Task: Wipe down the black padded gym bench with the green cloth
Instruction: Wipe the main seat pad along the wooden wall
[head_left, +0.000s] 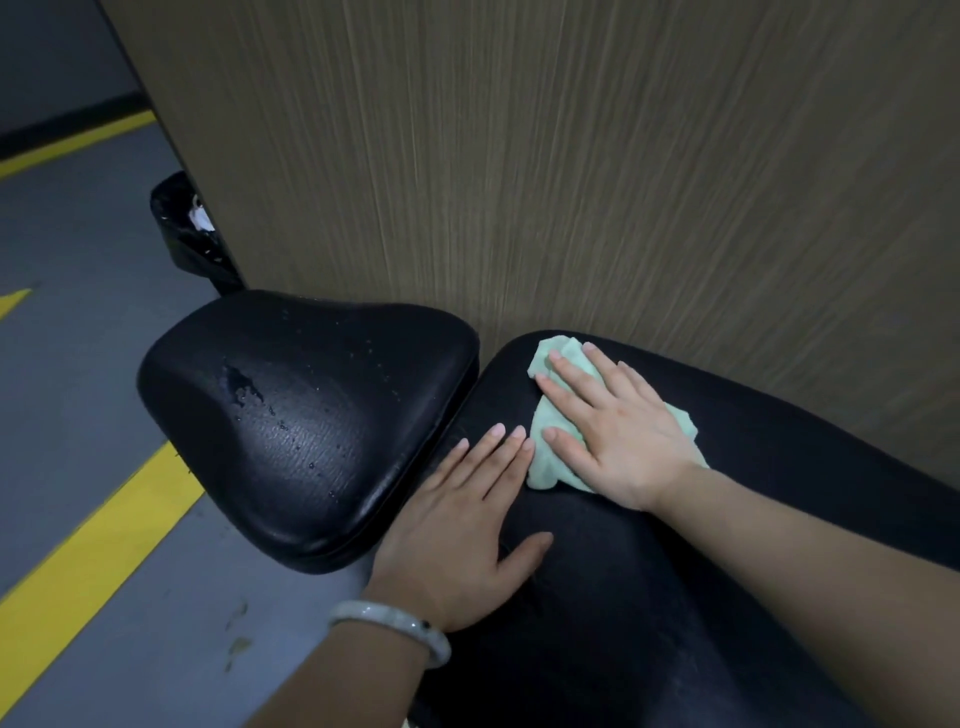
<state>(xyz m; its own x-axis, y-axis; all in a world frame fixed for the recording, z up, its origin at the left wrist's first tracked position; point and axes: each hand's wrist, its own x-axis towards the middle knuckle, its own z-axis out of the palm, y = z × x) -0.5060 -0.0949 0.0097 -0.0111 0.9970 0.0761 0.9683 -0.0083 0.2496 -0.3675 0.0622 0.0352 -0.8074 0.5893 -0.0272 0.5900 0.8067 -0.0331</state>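
A: Head view is looking down on the black padded gym bench (649, 597) — the long back pad is running from the lower middle toward the right edge, and the separate seat pad (306, 426) is sitting just left of it with a narrow gap between.

B: Where is the cloth lying?

A: The green cloth (553, 467) is lying crumpled on the near end of the back pad, close to the gap. The right hand (608, 431) is pressing flat on it, fingers straight and spread. The left hand (462, 530) is resting flat on the same pad just beside the cloth, fingers straight, grasping nothing; a pale bangle (395, 629) is sitting on that wrist.

B: And the surfaces?

A: Water droplets and a small wet patch (241, 387) are showing on the seat pad's textured vinyl. Behind the bench a wood-grain panel (571, 156) is standing upright. The floor (93, 312) is looking grey — yellow painted lines (104, 530) are crossing it at left. A black bin (187, 234) is peeking out past the panel's edge.
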